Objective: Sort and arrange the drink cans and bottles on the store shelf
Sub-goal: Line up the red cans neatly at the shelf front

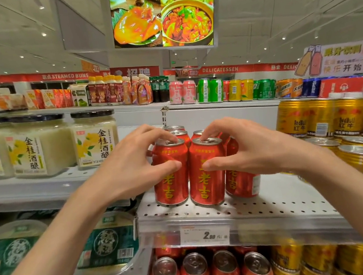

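Two red cans with yellow characters stand side by side at the front of the white perforated shelf (274,203). My left hand (133,163) grips the left red can (172,183), thumb on its front and fingertips on its lid. My right hand (245,150) grips the right red can (207,184) the same way. A third red can (241,182) stands just right of them, partly hidden behind my right hand. More red cans (175,133) line up behind the front pair.
Gold Red Bull cans (332,118) crowd the shelf's right side. Glass jars with yellow labels (94,138) stand on the left shelf. Below are more red cans (196,273), gold cans and green-labelled tubs (111,242). A price tag (206,235) hangs on the shelf edge. Assorted drinks fill the top shelf (216,90).
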Demonstrator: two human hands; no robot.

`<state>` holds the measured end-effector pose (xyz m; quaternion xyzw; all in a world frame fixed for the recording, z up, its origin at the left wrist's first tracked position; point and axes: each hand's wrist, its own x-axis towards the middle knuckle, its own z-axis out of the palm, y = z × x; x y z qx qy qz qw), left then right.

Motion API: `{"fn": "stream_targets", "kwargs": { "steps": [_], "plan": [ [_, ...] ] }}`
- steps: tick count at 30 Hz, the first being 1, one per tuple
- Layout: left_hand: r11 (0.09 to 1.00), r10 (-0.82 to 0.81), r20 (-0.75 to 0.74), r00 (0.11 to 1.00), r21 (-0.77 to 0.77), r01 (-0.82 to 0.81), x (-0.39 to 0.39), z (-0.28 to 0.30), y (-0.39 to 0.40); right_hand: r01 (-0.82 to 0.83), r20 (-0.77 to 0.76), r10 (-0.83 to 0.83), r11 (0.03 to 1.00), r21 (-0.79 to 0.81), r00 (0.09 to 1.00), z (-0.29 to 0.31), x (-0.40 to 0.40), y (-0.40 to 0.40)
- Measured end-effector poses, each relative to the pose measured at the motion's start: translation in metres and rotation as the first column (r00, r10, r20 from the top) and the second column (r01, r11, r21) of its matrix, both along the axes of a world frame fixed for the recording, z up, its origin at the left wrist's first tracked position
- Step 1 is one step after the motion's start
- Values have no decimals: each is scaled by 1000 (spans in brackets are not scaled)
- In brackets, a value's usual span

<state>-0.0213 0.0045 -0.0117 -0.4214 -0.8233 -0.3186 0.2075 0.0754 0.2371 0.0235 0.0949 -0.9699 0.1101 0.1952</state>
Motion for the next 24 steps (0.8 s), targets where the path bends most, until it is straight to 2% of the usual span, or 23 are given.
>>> {"fn": "stream_targets", "kwargs": {
  "steps": [4,7,12,14,20,24],
  "plan": [
    [1000,-2,-4,1000,-11,2,0,0,0,-14,-7,14,999,-34,1000,-4,0,1],
    [996,47,-62,997,-70,-51,0,-1,0,-15,11,16,998,-53,1000,2,9,6],
    [988,40,-192,981,-141,-68,8,5,11,219,33,-221,975,44,975,5,18,36],
    [985,5,-224,975,-170,-44,11,10,25,254,64,-255,967,28,965,-3,17,38],
    [973,-2,-159,987,-228,-35,5,8,49,99,96,-80,971,-217,992,-3,22,47],
    [976,-1,-164,987,-215,-35,4,6,47,39,103,-11,962,-272,995,-7,23,48]
  ]
}}
